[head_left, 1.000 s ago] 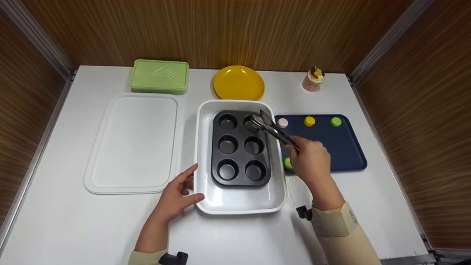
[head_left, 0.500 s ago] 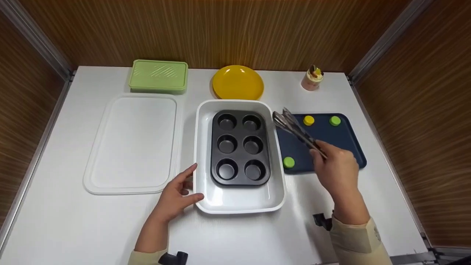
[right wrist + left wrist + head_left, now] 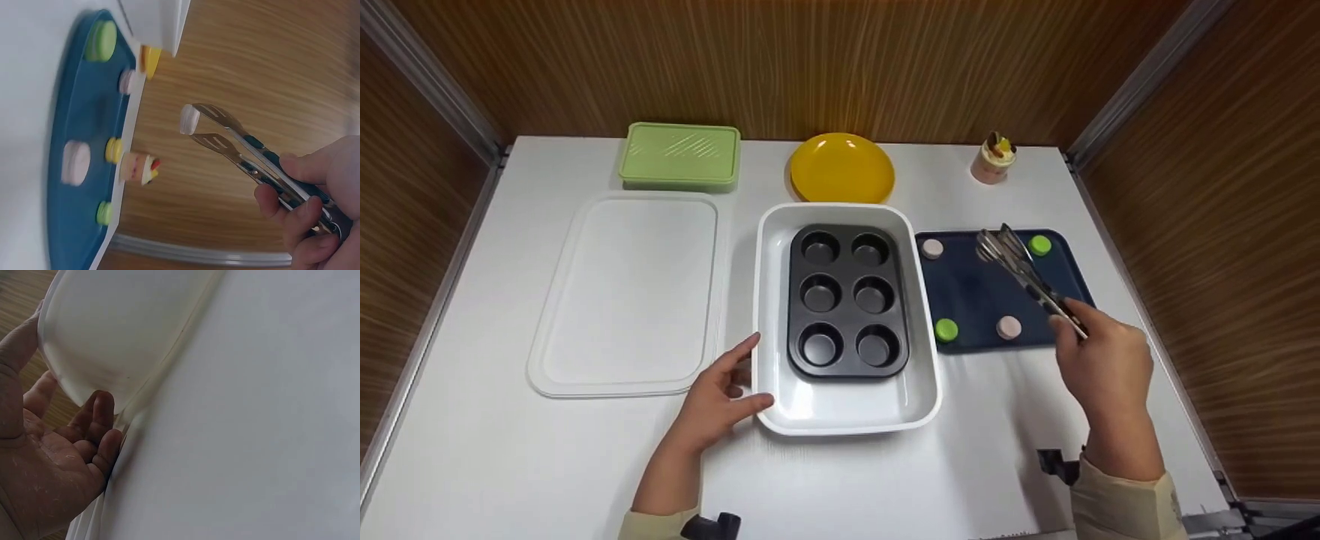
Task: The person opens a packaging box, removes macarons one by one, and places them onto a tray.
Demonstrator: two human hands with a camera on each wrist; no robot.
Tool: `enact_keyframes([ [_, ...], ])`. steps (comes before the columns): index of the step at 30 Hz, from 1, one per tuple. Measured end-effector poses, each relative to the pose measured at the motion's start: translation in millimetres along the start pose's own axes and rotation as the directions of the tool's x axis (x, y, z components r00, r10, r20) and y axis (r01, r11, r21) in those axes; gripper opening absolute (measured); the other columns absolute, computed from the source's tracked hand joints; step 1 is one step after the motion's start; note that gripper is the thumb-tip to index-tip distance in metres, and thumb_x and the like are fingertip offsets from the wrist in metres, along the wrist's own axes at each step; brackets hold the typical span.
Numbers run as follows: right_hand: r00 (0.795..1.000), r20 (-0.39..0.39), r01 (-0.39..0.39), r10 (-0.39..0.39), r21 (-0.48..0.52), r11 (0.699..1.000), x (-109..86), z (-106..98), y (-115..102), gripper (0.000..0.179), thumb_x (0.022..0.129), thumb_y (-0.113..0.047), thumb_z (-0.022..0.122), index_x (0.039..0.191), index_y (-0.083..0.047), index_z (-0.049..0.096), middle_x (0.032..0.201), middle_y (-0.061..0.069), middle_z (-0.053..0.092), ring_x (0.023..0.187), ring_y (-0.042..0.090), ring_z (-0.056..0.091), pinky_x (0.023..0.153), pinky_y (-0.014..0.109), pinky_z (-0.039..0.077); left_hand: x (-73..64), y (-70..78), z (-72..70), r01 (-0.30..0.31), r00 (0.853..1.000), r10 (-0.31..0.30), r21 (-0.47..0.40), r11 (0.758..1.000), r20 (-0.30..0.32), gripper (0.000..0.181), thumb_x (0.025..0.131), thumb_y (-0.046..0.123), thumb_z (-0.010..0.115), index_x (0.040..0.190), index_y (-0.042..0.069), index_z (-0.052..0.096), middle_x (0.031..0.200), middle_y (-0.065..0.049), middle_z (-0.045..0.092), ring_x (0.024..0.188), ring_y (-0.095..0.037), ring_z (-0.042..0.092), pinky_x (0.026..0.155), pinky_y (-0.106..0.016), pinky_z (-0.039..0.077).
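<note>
My right hand (image 3: 1108,367) grips metal tongs (image 3: 1031,281) over the dark blue tray (image 3: 971,289). Pinched at their slotted tips is a pale pink macaron (image 3: 189,119), plainest in the right wrist view. On the tray lie pale pink macarons (image 3: 1009,328), green macarons (image 3: 1039,245) and a yellow macaron (image 3: 113,150), which the tongs hide in the head view. My left hand (image 3: 714,409) rests against the left side of a white bin (image 3: 840,405), thumb over the rim and index fingertip at it. A black muffin tin (image 3: 847,315) with bare cups sits inside.
A white lid (image 3: 630,292) lies left of the bin. Along the back stand a green lidded box (image 3: 680,154), a yellow plate (image 3: 842,169) and a dessert cup (image 3: 993,159). Wood-patterned panels (image 3: 780,67) enclose the table's back and sides.
My right hand has carried the tongs rightward, from over the muffin tin's back right cup, past the tray's left corner, to the yellow macaron's spot. My left hand stays at the bin.
</note>
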State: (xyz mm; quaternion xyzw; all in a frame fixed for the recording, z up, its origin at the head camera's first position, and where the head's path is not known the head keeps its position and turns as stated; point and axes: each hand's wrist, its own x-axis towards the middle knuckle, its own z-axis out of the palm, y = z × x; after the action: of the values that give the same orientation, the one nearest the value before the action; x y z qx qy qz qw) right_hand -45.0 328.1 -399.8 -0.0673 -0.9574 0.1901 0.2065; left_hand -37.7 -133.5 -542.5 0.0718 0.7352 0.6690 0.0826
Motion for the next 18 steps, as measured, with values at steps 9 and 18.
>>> enact_keyframes([
  [9,0.999,-0.034,-0.040,0.038,-0.038,0.998,-11.1,-4.4,31.7,0.028,0.098,-0.009,0.072,0.122,0.006,0.075,0.105,0.032,0.073,0.096,0.058,0.069,0.075,0.070,0.050,0.5,2.7,0.2,0.021,1.000,-0.021,-0.025,0.999,0.011,0.085,0.083,0.003,0.088,0.158,0.004,0.048,0.129,-0.020,0.068,0.103,-0.026,0.064,0.083,-0.030,0.046],
  [18,0.997,-0.019,-0.074,0.073,-0.076,0.994,-21.8,-8.8,49.3,0.028,0.099,-0.012,0.072,0.120,0.005,0.075,0.100,0.032,0.074,0.088,0.060,0.067,0.071,0.071,0.047,0.7,1.8,0.1,0.028,1.000,-0.028,-0.019,0.999,0.004,0.085,0.083,0.001,0.088,0.158,0.004,0.048,0.130,-0.021,0.068,0.103,-0.029,0.065,0.083,-0.029,0.046],
])
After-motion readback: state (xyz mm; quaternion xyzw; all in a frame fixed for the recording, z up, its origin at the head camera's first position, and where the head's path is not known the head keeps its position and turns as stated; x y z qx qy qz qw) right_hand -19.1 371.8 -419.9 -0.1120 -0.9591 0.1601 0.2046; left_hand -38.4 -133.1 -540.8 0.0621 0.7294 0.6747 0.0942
